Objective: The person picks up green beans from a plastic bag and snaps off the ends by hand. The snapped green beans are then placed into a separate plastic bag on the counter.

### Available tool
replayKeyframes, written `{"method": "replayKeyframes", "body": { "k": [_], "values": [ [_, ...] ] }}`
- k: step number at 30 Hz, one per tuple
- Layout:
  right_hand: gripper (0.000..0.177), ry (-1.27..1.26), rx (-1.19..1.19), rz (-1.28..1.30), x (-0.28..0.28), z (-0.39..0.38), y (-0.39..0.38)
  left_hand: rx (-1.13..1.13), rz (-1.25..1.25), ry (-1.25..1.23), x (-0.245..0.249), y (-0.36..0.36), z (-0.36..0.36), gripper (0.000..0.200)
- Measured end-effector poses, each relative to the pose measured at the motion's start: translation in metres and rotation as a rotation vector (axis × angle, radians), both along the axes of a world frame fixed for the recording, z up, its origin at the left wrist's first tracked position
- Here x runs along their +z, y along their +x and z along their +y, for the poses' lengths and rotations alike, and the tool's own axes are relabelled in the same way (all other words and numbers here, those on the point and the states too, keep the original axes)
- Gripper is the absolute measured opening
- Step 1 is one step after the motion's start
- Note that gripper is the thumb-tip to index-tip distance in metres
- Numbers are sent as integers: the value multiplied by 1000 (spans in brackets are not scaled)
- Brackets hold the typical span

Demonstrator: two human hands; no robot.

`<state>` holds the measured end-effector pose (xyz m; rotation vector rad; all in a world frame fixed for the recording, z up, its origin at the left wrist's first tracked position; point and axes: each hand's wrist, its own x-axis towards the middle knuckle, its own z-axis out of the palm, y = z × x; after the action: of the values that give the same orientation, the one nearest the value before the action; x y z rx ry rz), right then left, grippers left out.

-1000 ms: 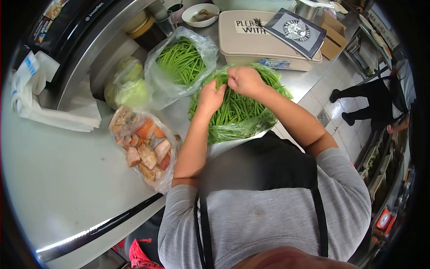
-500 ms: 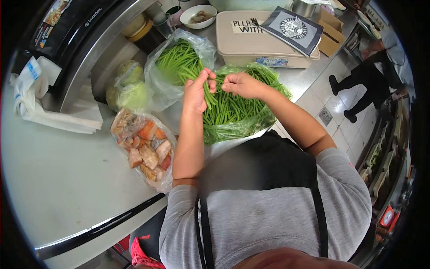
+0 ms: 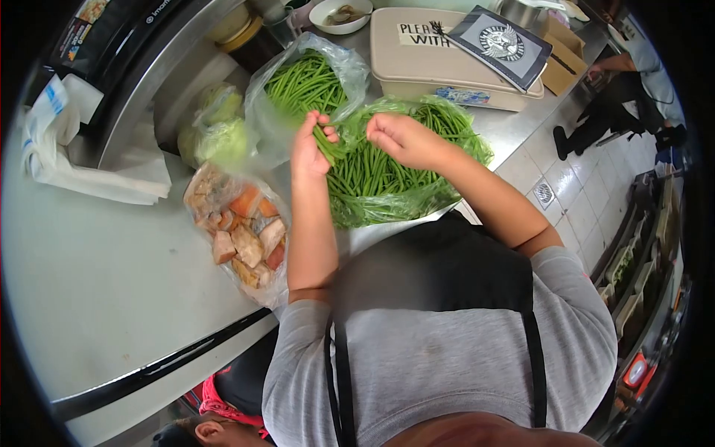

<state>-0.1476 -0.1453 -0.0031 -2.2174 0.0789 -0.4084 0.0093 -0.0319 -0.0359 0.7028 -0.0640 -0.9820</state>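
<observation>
- Above the frame's centre, the left hand (image 3: 307, 152) had its fingers closed round green beans (image 3: 328, 146), slanting down rightward.
- Just right, the right hand's (image 3: 399, 140) fingers curled; how tightly, on what, I couldn't tell.
- Beneath lay a bag of beans (image 3: 391, 186).

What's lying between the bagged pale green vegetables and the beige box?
In the head view, an open plastic bag of green beans lies between them.
</observation>
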Motion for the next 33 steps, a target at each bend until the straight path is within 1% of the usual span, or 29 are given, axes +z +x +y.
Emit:
{"method": "replayKeyframes", "body": {
  "k": [1,4,5,8,10,11,12,13,17,20,23,24,26,27,29,32,33],
  "values": [
    [12,-38,31,66,-2,0,1,-3,-78,49,1,2,4,10],
    [14,-429,121,116,-41,11,2,88,-289,233,5,-7,3,16],
    [16,-493,95,159,-54,20,3,37,-381,292,4,-9,4,15],
    [12,-527,129,154,-73,23,6,-103,-667,482,3,-15,6,15],
    [11,-489,44,140,-59,14,8,-181,-870,627,7,-24,6,14],
    [11,-479,3,124,-48,8,8,-257,-886,614,12,-29,7,13],
    [11,-469,-38,110,-41,1,8,-282,-893,581,9,-32,7,13],
    [12,-473,-81,-10,-39,-6,11,-307,-903,545,4,-34,4,14],
    [13,-551,-239,6,-12,-18,6,-331,-875,469,2,-35,-6,15],
    [14,-688,-271,27,-10,-23,4,-325,-874,460,8,-37,-10,12],
    [14,-376,-107,-45,-16,-25,6,-364,-844,398,13,-38,-9,9],
    [14,-58,-62,-41,-18,-24,6,-385,-829,366,13,-38,-9,9],
    [13,580,31,-29,-20,-23,7,-299,-931,418,10,-36,-12,7],
    [12,618,45,-32,-19,-23,6,-254,-980,443,8,-35,-13,7],
    [10,691,75,-38,-13,-22,3,-199,-939,484,8,-35,-13,7],
    [8,-293,-40,-139,0,-21,-4,-143,-937,548,16,-35,-13,7],
    [8,-364,-18,-182,-2,-20,-5,-130,-944,568,19,-35,-12,7]
  ]
}}
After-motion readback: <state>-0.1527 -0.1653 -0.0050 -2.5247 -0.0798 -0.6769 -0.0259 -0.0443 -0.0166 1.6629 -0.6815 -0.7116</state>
